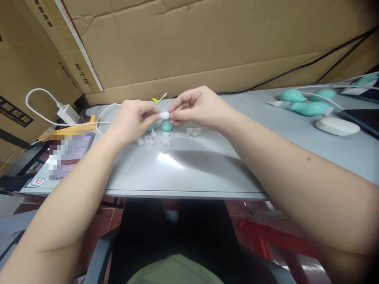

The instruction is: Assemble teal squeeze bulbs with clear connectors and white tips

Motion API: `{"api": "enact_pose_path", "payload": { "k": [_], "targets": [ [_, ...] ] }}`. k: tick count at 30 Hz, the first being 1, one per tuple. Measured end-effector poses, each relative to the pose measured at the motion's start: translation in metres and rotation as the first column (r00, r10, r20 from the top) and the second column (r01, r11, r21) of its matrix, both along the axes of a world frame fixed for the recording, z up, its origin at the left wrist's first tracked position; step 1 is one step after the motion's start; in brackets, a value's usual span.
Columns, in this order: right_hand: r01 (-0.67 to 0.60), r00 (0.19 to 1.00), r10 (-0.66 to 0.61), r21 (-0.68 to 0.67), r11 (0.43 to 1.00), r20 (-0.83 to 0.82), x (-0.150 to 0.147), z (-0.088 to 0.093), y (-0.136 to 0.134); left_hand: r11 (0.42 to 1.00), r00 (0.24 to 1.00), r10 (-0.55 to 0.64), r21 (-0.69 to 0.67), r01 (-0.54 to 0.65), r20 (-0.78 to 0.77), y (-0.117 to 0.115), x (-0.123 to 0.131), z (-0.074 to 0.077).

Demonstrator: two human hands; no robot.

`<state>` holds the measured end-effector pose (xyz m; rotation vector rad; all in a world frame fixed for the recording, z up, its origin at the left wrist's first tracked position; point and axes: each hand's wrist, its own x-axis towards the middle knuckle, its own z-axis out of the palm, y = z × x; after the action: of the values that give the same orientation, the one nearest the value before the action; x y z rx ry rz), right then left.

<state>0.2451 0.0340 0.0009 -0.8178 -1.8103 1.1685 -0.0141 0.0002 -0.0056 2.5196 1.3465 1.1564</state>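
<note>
My left hand (134, 118) and my right hand (197, 106) meet above the grey table (189, 169), and the fingertips of both pinch one small white plastic cap (165, 114). A teal rubber bulb (166, 125) lies on the table just below the hands, partly hidden by my left fingers. Several small clear and white plastic tips (151, 139) are scattered beside it, and a clear piece (193, 131) lies under my right hand.
A phone (69, 154) lies at the left of the table, with a white charger and cable (68, 113) behind it. Teal bulbs (308, 104) and a white oval object (336, 126) sit at the right. Cardboard boxes (189, 43) wall off the back.
</note>
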Motion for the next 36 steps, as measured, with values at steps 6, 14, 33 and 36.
{"api": "enact_pose_path", "payload": {
  "k": [6,14,33,36],
  "targets": [
    [-0.037,0.937,-0.002,0.107,0.994,0.350,0.006,0.004,-0.004,0.999,0.991,0.032,-0.003,-0.033,-0.132,0.001,-0.012,0.003],
    [-0.103,0.765,-0.064,0.221,0.970,0.641,0.005,0.010,-0.008,0.999,0.963,-0.053,-0.019,0.049,-0.263,0.005,-0.012,-0.003],
    [-0.101,0.458,-0.091,0.153,0.983,0.884,0.037,0.025,0.014,0.995,0.971,-0.100,-0.026,0.097,-0.219,-0.001,-0.007,0.000],
    [-0.120,0.439,-0.040,0.103,0.987,0.898,0.036,0.021,0.015,0.995,0.974,-0.104,-0.028,0.100,-0.199,-0.002,-0.007,0.000]
  ]
}}
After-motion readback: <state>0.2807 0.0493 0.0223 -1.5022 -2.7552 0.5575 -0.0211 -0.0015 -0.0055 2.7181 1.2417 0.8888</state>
